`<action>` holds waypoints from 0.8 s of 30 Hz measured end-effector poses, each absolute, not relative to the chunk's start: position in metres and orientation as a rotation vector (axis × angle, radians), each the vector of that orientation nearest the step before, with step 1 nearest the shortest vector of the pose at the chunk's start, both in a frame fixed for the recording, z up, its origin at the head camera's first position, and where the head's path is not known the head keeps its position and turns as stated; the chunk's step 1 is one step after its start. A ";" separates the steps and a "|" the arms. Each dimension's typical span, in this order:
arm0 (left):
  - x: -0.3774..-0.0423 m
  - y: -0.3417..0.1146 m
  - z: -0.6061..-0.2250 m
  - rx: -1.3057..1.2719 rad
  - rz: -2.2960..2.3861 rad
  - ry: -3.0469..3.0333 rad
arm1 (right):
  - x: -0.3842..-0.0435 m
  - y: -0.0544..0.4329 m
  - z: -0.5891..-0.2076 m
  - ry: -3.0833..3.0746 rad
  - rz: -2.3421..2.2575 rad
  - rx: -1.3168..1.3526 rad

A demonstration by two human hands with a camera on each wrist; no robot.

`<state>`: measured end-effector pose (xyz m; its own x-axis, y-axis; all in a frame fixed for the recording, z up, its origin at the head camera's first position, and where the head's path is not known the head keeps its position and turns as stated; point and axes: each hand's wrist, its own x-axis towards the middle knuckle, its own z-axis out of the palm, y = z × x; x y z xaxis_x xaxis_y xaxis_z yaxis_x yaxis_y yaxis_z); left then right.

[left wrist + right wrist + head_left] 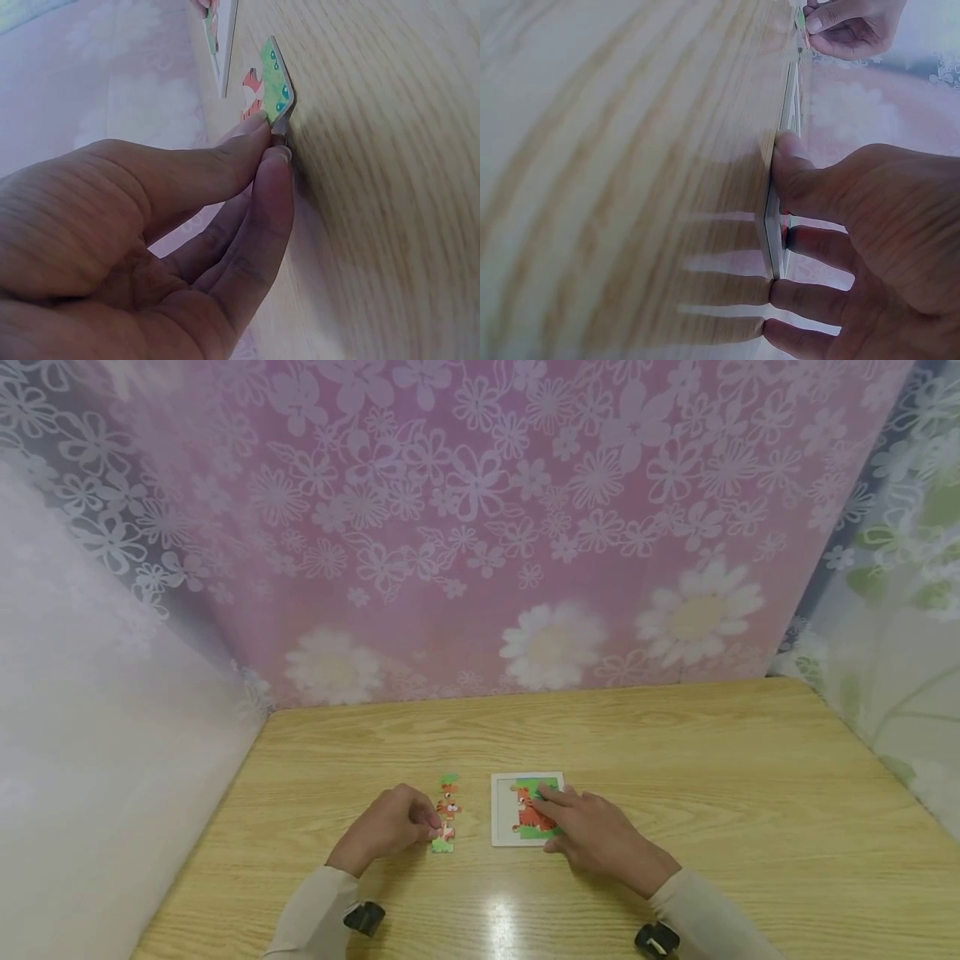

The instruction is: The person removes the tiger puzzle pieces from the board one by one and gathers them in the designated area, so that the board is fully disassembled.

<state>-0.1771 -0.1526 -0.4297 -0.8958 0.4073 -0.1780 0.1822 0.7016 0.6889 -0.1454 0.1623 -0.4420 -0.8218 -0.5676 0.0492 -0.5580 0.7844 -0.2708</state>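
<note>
My left hand pinches the edge of a puzzle piece, green with some orange and white, between thumb and forefinger. In the left wrist view this piece is tilted close to the wood. Other pieces showing an orange tiger face stand in a column just above it. To the right lies a white puzzle tray with a joined tiger picture in its right part; its left strip is bare. My right hand rests on the tray's right side, fingers spread, covering part of the picture.
The light wooden table carries everything. A pink flowered backdrop rises at its far edge, with pale panels on both sides. Dark wrist devices sit at both cuffs.
</note>
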 end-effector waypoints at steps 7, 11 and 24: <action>-0.177 -0.153 -0.432 0.460 1.020 2.587 | -0.147 0.163 -0.444 2.940 -0.410 -0.940; -0.178 -0.152 -0.432 0.494 0.989 2.623 | -0.147 0.164 -0.444 2.942 -0.411 -0.946; -0.193 -0.113 -0.421 0.565 0.979 2.672 | -0.147 0.163 -0.446 2.936 -0.418 -0.940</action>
